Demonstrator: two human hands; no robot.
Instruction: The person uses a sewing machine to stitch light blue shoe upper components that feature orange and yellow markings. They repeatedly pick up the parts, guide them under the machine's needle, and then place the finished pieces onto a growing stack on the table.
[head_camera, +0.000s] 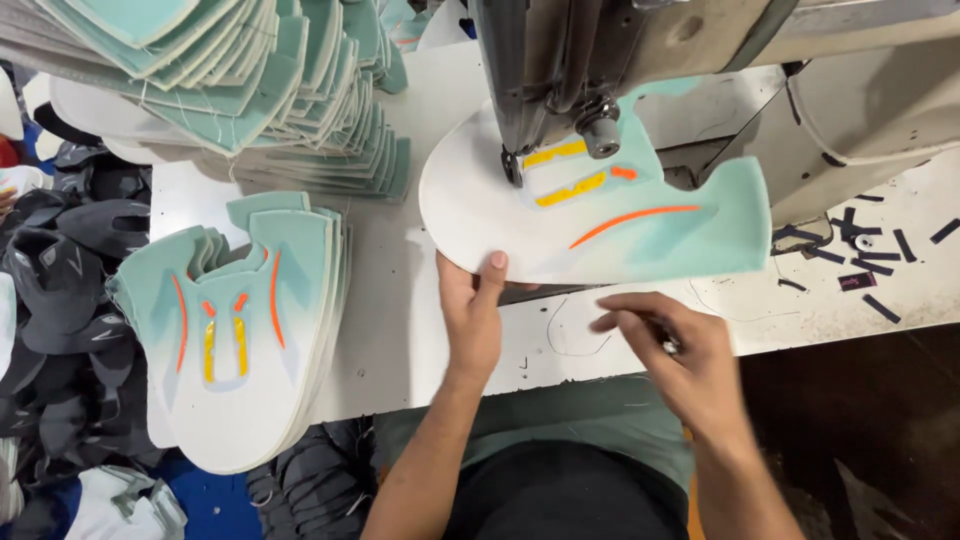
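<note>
My left hand pinches the near edge of a mint and white shoe upper piece, thumb on top and fingers curled under it, so the flat panel stays level on the sewing machine bed while its far part sits under the presser foot. My right hand hovers just near of the panel, touching nothing of it, fingers loosely bent around something small and shiny (a little tool, I think, but I cannot tell what). To my left on the white table lies a neat stack of matching uppers with orange and yellow stripes, close enough to reach. Farther left and far, a bigger fanned pile of mint pieces leans toward the machine. Small dark scraps are scattered on the right.
</note>
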